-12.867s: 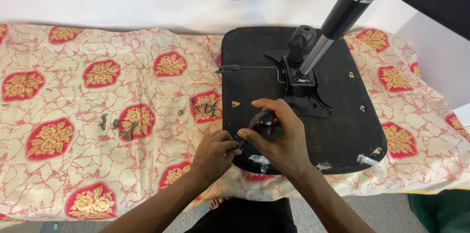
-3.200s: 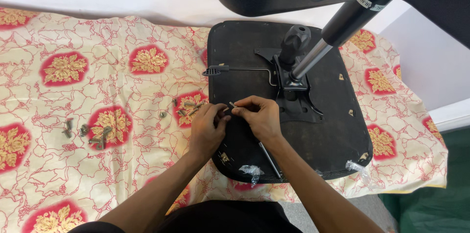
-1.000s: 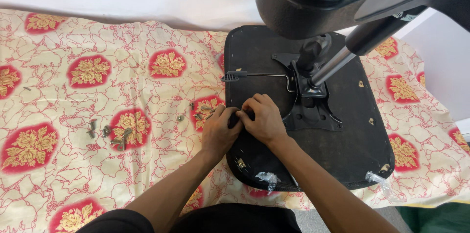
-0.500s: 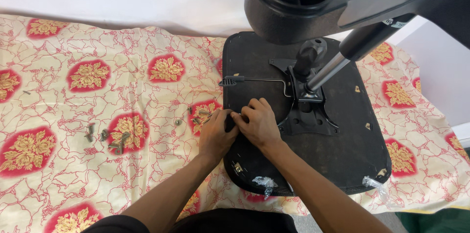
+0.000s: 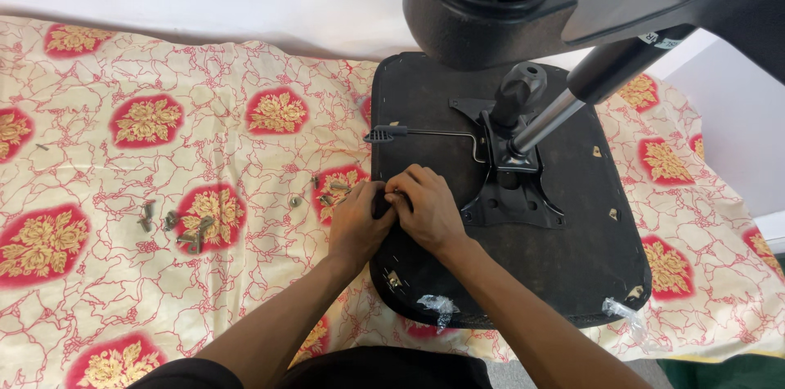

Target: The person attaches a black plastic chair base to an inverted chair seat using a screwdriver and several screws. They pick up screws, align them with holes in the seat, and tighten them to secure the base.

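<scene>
Here both hands [image 5: 396, 213] pinch something hidden at the upturned seat's [image 5: 564, 266] left edge.

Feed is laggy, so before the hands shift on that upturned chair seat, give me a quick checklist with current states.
1. Chair seat lying flat on the patterned cloth: ok.
2. Left hand and right hand together at the seat's left edge: ok.
3. What the fingers pinch: cannot tell, hidden.
4. Loose bolts on the cloth, apart from both hands: ok.
5. Lever rod clear of the hands: ok.
6. Mounting plate seated on the seat: cannot tell.
</scene>
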